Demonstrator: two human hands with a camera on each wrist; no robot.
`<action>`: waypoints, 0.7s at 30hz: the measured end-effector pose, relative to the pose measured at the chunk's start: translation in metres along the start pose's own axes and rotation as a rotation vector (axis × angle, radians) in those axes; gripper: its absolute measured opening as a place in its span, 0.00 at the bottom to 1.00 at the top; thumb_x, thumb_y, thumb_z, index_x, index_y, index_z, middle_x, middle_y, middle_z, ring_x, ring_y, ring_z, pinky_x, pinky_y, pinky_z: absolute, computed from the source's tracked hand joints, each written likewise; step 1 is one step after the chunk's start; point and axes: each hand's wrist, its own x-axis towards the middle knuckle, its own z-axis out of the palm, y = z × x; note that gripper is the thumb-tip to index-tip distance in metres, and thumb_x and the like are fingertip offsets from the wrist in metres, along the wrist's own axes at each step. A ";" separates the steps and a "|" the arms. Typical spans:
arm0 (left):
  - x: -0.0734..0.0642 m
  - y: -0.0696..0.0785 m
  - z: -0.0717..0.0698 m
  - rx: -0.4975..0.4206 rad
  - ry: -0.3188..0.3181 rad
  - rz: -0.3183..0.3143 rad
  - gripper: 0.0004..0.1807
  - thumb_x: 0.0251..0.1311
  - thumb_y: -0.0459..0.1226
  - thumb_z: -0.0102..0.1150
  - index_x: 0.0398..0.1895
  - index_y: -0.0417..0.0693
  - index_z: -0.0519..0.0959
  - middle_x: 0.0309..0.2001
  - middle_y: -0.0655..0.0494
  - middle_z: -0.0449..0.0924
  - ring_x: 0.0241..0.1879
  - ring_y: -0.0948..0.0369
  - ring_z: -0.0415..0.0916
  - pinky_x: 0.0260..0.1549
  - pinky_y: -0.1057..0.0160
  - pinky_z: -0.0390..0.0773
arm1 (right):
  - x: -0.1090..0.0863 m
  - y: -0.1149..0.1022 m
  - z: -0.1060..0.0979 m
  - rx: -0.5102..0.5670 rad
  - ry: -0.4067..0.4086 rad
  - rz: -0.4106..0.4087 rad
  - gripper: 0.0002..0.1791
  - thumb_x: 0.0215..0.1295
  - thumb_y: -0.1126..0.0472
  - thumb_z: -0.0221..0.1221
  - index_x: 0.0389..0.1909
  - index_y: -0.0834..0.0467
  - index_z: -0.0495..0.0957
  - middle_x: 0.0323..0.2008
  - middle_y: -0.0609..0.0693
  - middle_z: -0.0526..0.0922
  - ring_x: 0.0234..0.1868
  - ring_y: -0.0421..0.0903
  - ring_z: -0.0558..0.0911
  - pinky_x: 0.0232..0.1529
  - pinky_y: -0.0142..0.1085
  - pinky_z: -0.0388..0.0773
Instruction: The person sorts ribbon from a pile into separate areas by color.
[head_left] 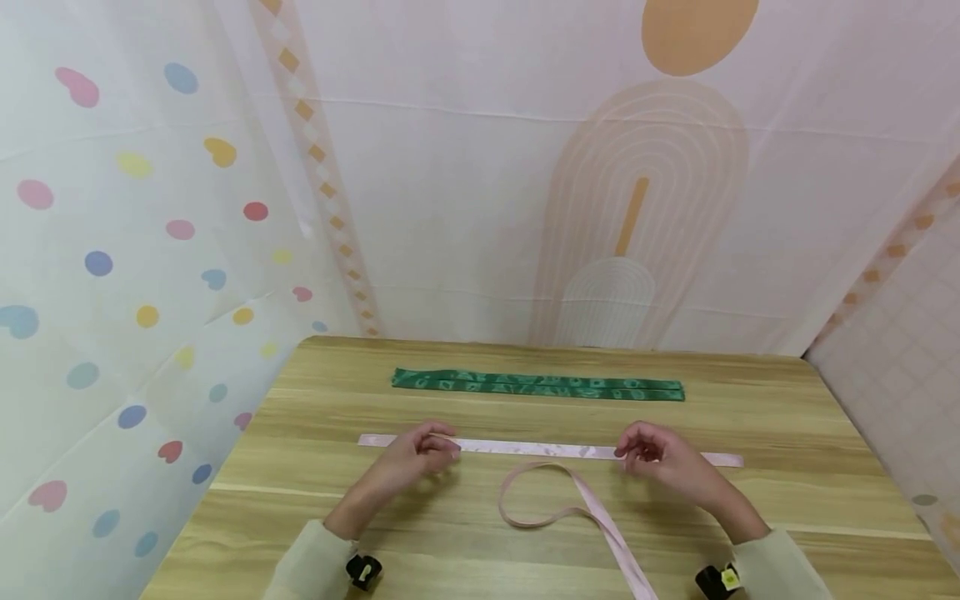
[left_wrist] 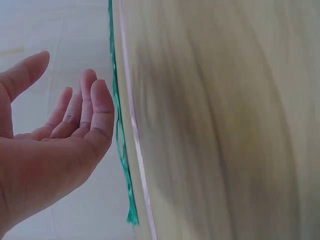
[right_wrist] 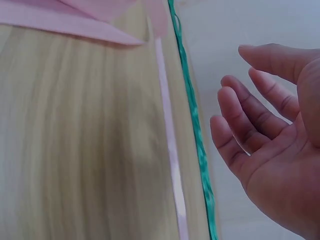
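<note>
A flat pink ribbon (head_left: 532,448) lies straight from left to right across the wooden table. Over its left part hovers my left hand (head_left: 416,454), fingers loosely bent, with nothing between them; the left wrist view shows thumb and fingertips well apart. My right hand (head_left: 667,460) is over the ribbon's right part in the same relaxed way, and the right wrist view shows its palm (right_wrist: 280,165) bare. Nearer the front, a second pink ribbon (head_left: 611,533) makes a loop and runs off the bottom of the head view. Behind the straight ribbon lie green patterned strips (head_left: 540,385), side by side.
The wooden table (head_left: 262,517) ends at the back against a hanging cloth (head_left: 450,208) with printed arches. A dotted cloth (head_left: 135,333) hangs along the left side. Each wrist carries a small black device (head_left: 364,572) near the pale sleeve.
</note>
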 end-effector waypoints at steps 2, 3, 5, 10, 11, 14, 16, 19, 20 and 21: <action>0.001 0.000 0.005 -0.016 -0.026 -0.006 0.24 0.67 0.37 0.60 0.62 0.35 0.69 0.52 0.38 0.80 0.47 0.47 0.80 0.43 0.51 0.81 | 0.003 0.000 0.005 0.005 -0.017 0.021 0.07 0.65 0.72 0.59 0.43 0.67 0.76 0.40 0.65 0.80 0.37 0.39 0.80 0.38 0.32 0.78; 0.002 -0.001 0.007 -0.019 -0.038 -0.010 0.25 0.67 0.38 0.61 0.62 0.35 0.69 0.53 0.38 0.80 0.47 0.48 0.80 0.43 0.52 0.81 | 0.004 0.000 0.008 0.006 -0.026 0.032 0.07 0.65 0.71 0.59 0.44 0.66 0.76 0.40 0.64 0.81 0.38 0.40 0.80 0.39 0.32 0.77; 0.004 -0.002 0.011 -0.029 -0.065 -0.009 0.25 0.66 0.37 0.61 0.62 0.34 0.69 0.53 0.37 0.79 0.47 0.48 0.80 0.42 0.52 0.81 | 0.007 0.000 0.014 0.018 -0.043 0.049 0.08 0.66 0.70 0.60 0.44 0.66 0.76 0.40 0.62 0.82 0.38 0.40 0.80 0.40 0.32 0.77; 0.009 -0.005 0.024 -0.010 -0.108 -0.003 0.24 0.65 0.37 0.62 0.60 0.34 0.70 0.52 0.40 0.80 0.46 0.54 0.81 0.42 0.55 0.80 | 0.013 0.005 0.028 0.064 -0.082 0.050 0.10 0.65 0.70 0.61 0.45 0.67 0.76 0.42 0.61 0.81 0.39 0.42 0.81 0.41 0.32 0.79; 0.010 -0.005 0.026 -0.004 -0.116 -0.001 0.24 0.65 0.36 0.63 0.60 0.35 0.70 0.51 0.40 0.81 0.46 0.55 0.81 0.41 0.56 0.80 | 0.014 0.007 0.030 0.075 -0.091 0.051 0.10 0.65 0.70 0.61 0.45 0.67 0.76 0.42 0.61 0.81 0.40 0.43 0.81 0.41 0.32 0.79; 0.013 -0.006 0.033 0.012 -0.135 0.001 0.23 0.65 0.36 0.63 0.59 0.36 0.71 0.51 0.43 0.81 0.46 0.58 0.80 0.41 0.57 0.80 | 0.017 0.010 0.037 0.084 -0.107 0.054 0.10 0.65 0.70 0.62 0.46 0.66 0.76 0.43 0.61 0.80 0.40 0.43 0.80 0.41 0.32 0.79; 0.015 -0.006 0.037 0.019 -0.146 0.002 0.23 0.65 0.36 0.63 0.59 0.36 0.71 0.50 0.44 0.82 0.46 0.58 0.80 0.41 0.57 0.80 | 0.017 0.011 0.041 0.075 -0.112 0.055 0.11 0.64 0.69 0.63 0.45 0.65 0.76 0.42 0.60 0.80 0.39 0.43 0.79 0.40 0.32 0.78; 0.017 -0.006 0.042 0.023 -0.154 0.000 0.22 0.64 0.36 0.63 0.59 0.37 0.72 0.50 0.44 0.82 0.46 0.58 0.80 0.41 0.58 0.80 | 0.018 0.011 0.044 0.059 -0.112 0.052 0.11 0.63 0.68 0.64 0.45 0.65 0.76 0.40 0.58 0.79 0.38 0.42 0.78 0.39 0.32 0.77; 0.018 -0.005 0.044 0.024 -0.156 0.001 0.22 0.64 0.36 0.63 0.59 0.37 0.72 0.50 0.44 0.82 0.46 0.58 0.80 0.41 0.58 0.80 | 0.018 0.011 0.045 0.057 -0.113 0.054 0.11 0.63 0.68 0.64 0.45 0.65 0.76 0.39 0.58 0.79 0.38 0.42 0.78 0.39 0.32 0.77; 0.018 -0.005 0.045 0.024 -0.157 0.002 0.22 0.64 0.35 0.63 0.59 0.37 0.72 0.50 0.44 0.82 0.46 0.58 0.80 0.41 0.58 0.80 | 0.018 0.011 0.046 0.056 -0.114 0.059 0.12 0.63 0.68 0.64 0.45 0.65 0.76 0.39 0.57 0.79 0.38 0.42 0.78 0.39 0.32 0.77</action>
